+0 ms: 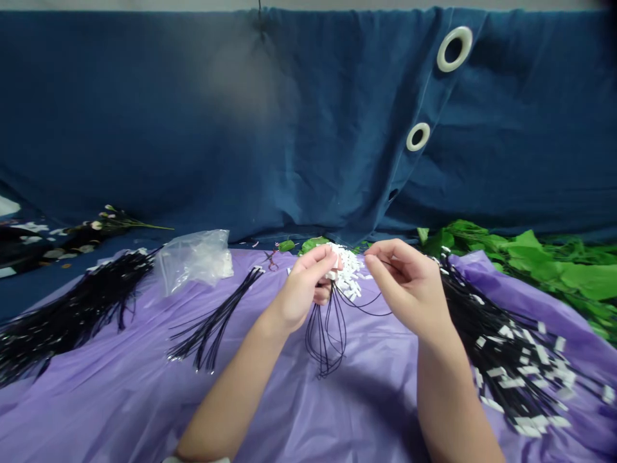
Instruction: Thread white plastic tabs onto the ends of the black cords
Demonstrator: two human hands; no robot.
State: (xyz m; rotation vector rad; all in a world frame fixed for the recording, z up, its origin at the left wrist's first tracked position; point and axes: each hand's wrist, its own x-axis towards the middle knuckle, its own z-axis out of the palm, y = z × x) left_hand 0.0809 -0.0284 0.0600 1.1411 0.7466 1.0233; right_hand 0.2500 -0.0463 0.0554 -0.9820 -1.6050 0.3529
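Observation:
My left hand (pixel 301 289) is closed on several thin black cords (pixel 324 350), whose loops hang below the fingers. A white piece shows at its thumb and fingertips. To the right, my right hand (pixel 409 283) is closed in a pinch, thumb against forefinger. One black cord curves from the looped bunch toward it and passes behind the palm; the pinched end is too small to make out. Just behind and between the hands lies a pile of small white tags (pixel 349 276). A small bundle of straight black cords (pixel 216 318) rests left of my left forearm.
A purple cloth (pixel 270 411) covers the table. Large black cord bundles lie at left (pixel 81 308) and right, the right bundle (pixel 482 328) with white tags. A clear plastic bag (pixel 193 260), scissors (pixel 271 260) and green leaves (pixel 544 257) lie farther back. A blue curtain (pixel 193 128) hangs behind.

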